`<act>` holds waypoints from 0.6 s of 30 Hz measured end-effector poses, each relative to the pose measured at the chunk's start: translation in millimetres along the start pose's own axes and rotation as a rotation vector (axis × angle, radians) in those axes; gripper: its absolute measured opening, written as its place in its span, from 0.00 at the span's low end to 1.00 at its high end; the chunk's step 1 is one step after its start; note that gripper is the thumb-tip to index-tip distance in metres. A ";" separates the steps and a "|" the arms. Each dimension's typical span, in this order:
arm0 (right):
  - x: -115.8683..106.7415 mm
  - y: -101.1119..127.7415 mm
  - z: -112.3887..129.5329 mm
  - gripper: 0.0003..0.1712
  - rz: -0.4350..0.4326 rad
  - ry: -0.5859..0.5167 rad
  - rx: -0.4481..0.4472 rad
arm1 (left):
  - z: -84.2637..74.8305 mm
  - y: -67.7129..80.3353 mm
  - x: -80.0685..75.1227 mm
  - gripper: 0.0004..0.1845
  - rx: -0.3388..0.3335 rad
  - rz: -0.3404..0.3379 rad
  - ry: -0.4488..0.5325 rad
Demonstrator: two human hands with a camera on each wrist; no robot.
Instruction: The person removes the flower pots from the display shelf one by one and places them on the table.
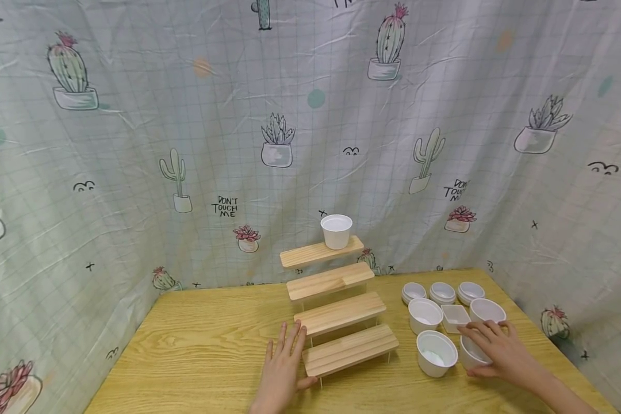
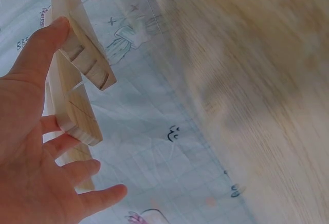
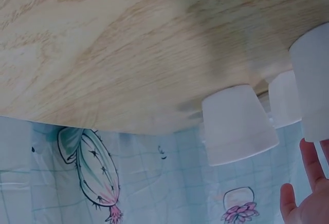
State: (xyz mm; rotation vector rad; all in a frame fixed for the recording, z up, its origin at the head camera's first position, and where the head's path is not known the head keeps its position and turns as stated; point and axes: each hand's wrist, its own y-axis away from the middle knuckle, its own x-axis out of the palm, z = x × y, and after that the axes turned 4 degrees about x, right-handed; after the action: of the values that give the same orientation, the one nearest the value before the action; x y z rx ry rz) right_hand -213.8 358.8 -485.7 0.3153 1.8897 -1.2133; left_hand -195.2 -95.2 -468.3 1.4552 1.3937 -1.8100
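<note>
White plastic cups crowd the R side of the wooden table [image 1: 196,322], and that's the risk. Head view: right hand [image 1: 497,345] lies over the near-right cup [image 1: 471,353], fingers curled over its rim, thumb at the base, so it grasps that cup. Next cup [image 1: 437,352] and the small square dish [image 1: 455,317] sit just beside it; I'd judge a careless lift or sideways drag could knock either one over. Left hand [image 1: 283,371] is flat on the table, fingers straight and spread, thumb touching the lowest step of the tiered wooden riser [image 1: 341,313]. It holds nothing. One more cup [image 1: 336,230] stands on the top step, near its R end; a nudge to the riser from that hand could tip it off.

Left wrist view: left hand [image 2: 36,157] spread wide, thumb tip against the edge of the riser's wood slat [image 2: 77,85], nothing gripped.

Right wrist view: only fingertips [image 3: 308,193] show at the corner, close to a cup [image 3: 236,124]; grip can't be judged from here.
</note>
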 end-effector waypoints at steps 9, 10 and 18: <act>-10.6 -8.1 2.8 0.46 -0.013 0.007 0.013 | 0.9 -1.3 -0.4 0.53 0.007 0.001 0.005; -11.5 -9.4 3.3 0.46 -0.015 0.007 0.013 | 0.8 -1.2 -0.6 0.53 0.006 0.002 0.005; -16.6 -22.9 8.2 0.43 -0.015 0.007 0.005 | 1.0 -1.3 0.7 0.53 0.008 0.010 -0.013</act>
State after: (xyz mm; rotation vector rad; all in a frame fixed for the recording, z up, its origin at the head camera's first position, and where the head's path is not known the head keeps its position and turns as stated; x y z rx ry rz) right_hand -213.1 344.2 -460.2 0.3086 1.8983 -1.2285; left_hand -197.0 -95.4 -468.4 1.4492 1.3728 -1.8177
